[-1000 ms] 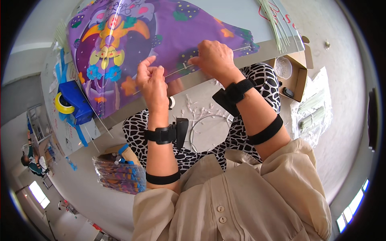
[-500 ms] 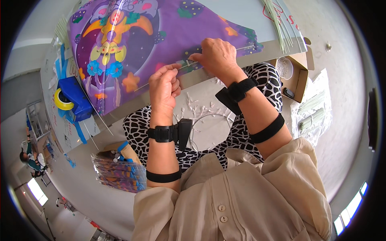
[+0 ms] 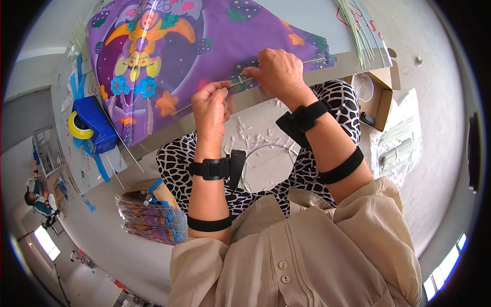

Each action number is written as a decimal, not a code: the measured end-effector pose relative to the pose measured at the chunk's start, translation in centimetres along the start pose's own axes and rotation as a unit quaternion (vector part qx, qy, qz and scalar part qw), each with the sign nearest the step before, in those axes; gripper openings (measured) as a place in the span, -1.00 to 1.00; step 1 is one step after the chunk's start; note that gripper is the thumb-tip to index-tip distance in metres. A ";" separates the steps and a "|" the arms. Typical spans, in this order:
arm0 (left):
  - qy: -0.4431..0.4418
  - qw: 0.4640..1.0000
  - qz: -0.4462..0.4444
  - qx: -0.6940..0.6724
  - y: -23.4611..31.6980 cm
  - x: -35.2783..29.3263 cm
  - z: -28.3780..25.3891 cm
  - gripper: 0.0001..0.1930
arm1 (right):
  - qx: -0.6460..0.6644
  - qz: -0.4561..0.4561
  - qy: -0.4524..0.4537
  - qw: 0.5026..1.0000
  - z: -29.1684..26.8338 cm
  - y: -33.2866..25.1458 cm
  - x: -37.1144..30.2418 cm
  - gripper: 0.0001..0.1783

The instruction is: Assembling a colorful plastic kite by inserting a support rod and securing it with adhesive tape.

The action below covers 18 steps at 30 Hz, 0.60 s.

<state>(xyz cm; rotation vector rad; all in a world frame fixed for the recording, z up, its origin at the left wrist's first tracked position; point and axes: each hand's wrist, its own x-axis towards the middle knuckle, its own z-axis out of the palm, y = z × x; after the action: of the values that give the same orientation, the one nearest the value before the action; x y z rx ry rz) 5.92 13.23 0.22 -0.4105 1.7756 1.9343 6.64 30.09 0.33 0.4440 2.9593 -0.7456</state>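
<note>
A purple printed plastic sheet (image 3: pixel 220 36) with a cartoon figure lies on the table before me. Along its near edge runs a thin white rod (image 3: pixel 313 61). My left hand (image 3: pixel 210 105) is closed, its thumb and forefinger pinched together on the rod at this edge. Further right, my right hand (image 3: pixel 280 70) bends over the same edge, its thumb pointing left along the rod. The right fingertips are hidden beneath that hand, so their hold cannot be seen. A small white fitting (image 3: pixel 240 80) sits on the rod between both hands.
A blue tape dispenser (image 3: pixel 94 125) with yellow tape stands left. Thin pale rods (image 3: pixel 356 36) lie far right on the table. Beside my right knee are a cardboard box (image 3: pixel 381 105) and a bag of rods (image 3: pixel 398 140). Packed printed sheets (image 3: pixel 152 220) lie lower left.
Both hands stay at the sheet's near edge and have shifted only slightly right. The left fingers have curled in a little more.
</note>
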 end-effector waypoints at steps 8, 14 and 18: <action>0.037 0.993 0.063 0.094 -0.9 0.3 0.0 -0.83 | -0.008 0.005 -0.049 0.999 -0.9 -0.6 -0.6 -0.47; 0.040 0.959 0.164 0.226 -1.5 0.6 -0.3 -0.79 | -0.040 -0.018 0.009 0.999 -0.2 -1.2 -1.1 -0.41; 0.103 0.926 0.224 0.284 -2.3 -0.7 0.3 -0.68 | -0.034 -0.022 0.014 0.999 0.2 -1.0 -1.3 -0.39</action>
<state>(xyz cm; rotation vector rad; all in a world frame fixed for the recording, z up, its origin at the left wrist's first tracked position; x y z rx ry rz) 7.77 13.53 -1.35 0.0046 2.6366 1.5590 7.59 28.79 0.81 0.3882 3.0183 -0.6458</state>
